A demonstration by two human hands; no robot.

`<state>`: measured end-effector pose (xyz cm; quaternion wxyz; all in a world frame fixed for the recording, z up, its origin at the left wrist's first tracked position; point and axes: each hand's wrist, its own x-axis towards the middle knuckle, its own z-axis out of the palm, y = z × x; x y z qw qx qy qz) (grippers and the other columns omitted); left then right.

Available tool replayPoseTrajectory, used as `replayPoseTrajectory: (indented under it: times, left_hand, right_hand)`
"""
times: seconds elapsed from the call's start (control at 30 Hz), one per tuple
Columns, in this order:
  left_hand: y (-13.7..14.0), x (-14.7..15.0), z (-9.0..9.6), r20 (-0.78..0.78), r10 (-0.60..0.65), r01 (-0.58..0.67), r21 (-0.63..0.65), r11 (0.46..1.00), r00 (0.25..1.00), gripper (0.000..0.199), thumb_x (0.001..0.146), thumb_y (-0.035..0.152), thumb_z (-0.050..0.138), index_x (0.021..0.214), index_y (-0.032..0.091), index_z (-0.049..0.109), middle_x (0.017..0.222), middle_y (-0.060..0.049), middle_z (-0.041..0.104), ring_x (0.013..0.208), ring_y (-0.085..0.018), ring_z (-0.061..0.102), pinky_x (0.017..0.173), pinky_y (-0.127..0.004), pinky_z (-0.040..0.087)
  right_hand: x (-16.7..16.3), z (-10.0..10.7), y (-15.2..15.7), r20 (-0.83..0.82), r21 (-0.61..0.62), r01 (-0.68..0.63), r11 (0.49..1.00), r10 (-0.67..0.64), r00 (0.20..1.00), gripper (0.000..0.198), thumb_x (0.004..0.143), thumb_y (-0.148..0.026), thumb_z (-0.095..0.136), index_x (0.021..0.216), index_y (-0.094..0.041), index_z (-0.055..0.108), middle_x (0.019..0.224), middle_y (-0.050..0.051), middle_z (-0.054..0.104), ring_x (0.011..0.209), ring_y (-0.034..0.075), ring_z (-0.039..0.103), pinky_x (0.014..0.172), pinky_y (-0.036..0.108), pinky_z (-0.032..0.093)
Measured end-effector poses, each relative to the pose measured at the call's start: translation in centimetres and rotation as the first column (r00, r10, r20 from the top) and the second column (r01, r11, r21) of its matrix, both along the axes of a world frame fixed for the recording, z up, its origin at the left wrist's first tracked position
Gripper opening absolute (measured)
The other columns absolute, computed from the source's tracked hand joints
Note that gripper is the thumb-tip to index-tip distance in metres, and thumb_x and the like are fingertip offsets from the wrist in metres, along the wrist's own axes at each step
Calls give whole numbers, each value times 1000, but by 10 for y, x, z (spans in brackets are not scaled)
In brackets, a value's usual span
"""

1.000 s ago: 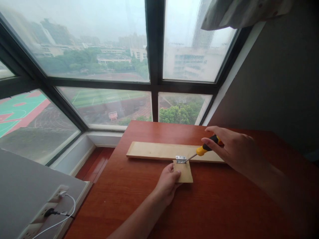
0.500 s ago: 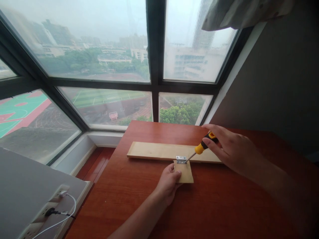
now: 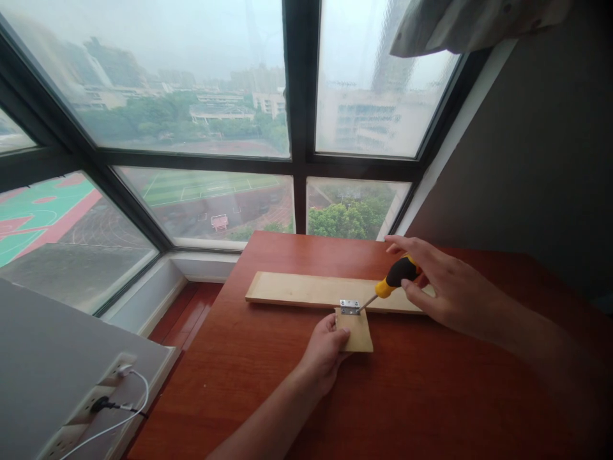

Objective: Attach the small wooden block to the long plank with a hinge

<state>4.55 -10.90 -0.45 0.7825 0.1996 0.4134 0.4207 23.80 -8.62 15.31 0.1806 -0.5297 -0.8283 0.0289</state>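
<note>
My left hand [image 3: 325, 351] grips a small pale wooden board [image 3: 355, 332] by its left edge, thumb on top. A silver metal hinge [image 3: 349, 306] lies at the far edge of that board. In my right hand [image 3: 440, 281] is a yellow and black screwdriver [image 3: 398, 273], held around its handle with the fingers partly raised. The shaft slants down to the left, its tip at the right end of the hinge. Behind the small board, a long pale wooden plank [image 3: 301, 289] lies flat; my right hand hides its right end.
The reddish-brown table [image 3: 258, 396] carries all the wood. Large windows with dark frames [image 3: 299, 128] rise beyond it. At lower left, wall sockets [image 3: 90, 409] hold plugs, with a white cable [image 3: 143, 396] hanging. A cloth [image 3: 460, 25] hangs at the upper right.
The fingers of my right hand have shifted and loosened around the screwdriver handle, showing more of its black grip. The left hand, small board and hinge keep their arrangement.
</note>
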Motion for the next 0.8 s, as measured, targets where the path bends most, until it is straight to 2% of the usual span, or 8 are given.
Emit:
replayPoseTrajectory:
  times: [0.1, 0.27, 0.33, 0.47, 0.53, 0.63, 0.7, 0.8]
  left_hand:
    - [0, 0, 0, 6, 6, -6, -2, 1000, 1000, 30, 64, 10, 66, 94, 13, 63, 95, -11, 69, 85, -22, 65, 74, -32, 52]
    - [0, 0, 0, 5, 1, -1, 3, 1000, 1000, 29, 65, 10, 65, 94, 13, 62, 95, -11, 69, 84, -22, 65, 73, -31, 52]
    - [0, 0, -1, -1, -2, 2, 4, 1000, 1000, 29, 66, 9, 65, 95, 13, 62, 96, -11, 69, 84, -21, 65, 73, -31, 52]
    - [0, 0, -1, -4, 6, -6, -1, 1000, 1000, 29, 65, 9, 65, 93, 13, 62, 96, -11, 69, 82, -21, 65, 72, -31, 52]
    - [0, 0, -1, -1, 4, -4, -1, 1000, 1000, 29, 65, 9, 66, 93, 13, 63, 95, -11, 69, 82, -21, 66, 72, -31, 52]
    - [0, 0, -1, 2, 1, -1, 0, 1000, 1000, 29, 65, 9, 65, 94, 13, 63, 95, -11, 69, 81, -21, 66, 72, -31, 52]
    - [0, 0, 0, 2, 3, -3, -1, 1000, 1000, 29, 66, 8, 64, 95, 13, 63, 96, -11, 69, 82, -21, 66, 72, -31, 53]
    - [0, 0, 0, -6, 5, -5, -6, 1000, 1000, 29, 67, 8, 63, 96, 12, 62, 96, -12, 70, 81, -21, 66, 71, -30, 53]
  right_hand:
    - [-2, -1, 0, -33, -23, -24, 999, 23, 999, 51, 88, -32, 49, 138, -26, 40, 117, 6, 66, 84, 19, 67, 66, 29, 53]
    - [-7, -4, 1, 160, 177, 211, 961, -239, 958, 43, 89, -47, 49, 126, -25, 53, 96, 6, 71, 77, 26, 68, 58, 35, 49]
    - [-8, -1, -1, 121, 130, 181, 975, -197, 973, 43, 88, -42, 50, 127, -24, 51, 105, 8, 70, 80, 25, 68, 60, 34, 50]
    - [-5, 3, -5, -55, -46, -23, 999, 21, 998, 51, 87, -27, 49, 137, -26, 40, 125, 7, 61, 84, 18, 67, 68, 29, 53]
    - [-6, 1, -4, -26, -28, -8, 1000, 8, 1000, 49, 88, -32, 50, 137, -27, 41, 120, 6, 64, 78, 18, 67, 66, 30, 52]
    - [-8, -4, -1, 106, 144, 123, 982, -139, 985, 46, 89, -46, 50, 130, -26, 49, 99, 6, 71, 72, 22, 67, 57, 31, 49]
    - [-9, -5, 0, 135, 210, 176, 962, -207, 969, 45, 88, -49, 50, 126, -25, 54, 93, 6, 72, 72, 25, 68, 54, 31, 46]
    - [-8, 0, -3, 56, 97, 118, 988, -124, 991, 42, 89, -39, 49, 128, -25, 50, 110, 7, 69, 83, 23, 68, 62, 31, 50]
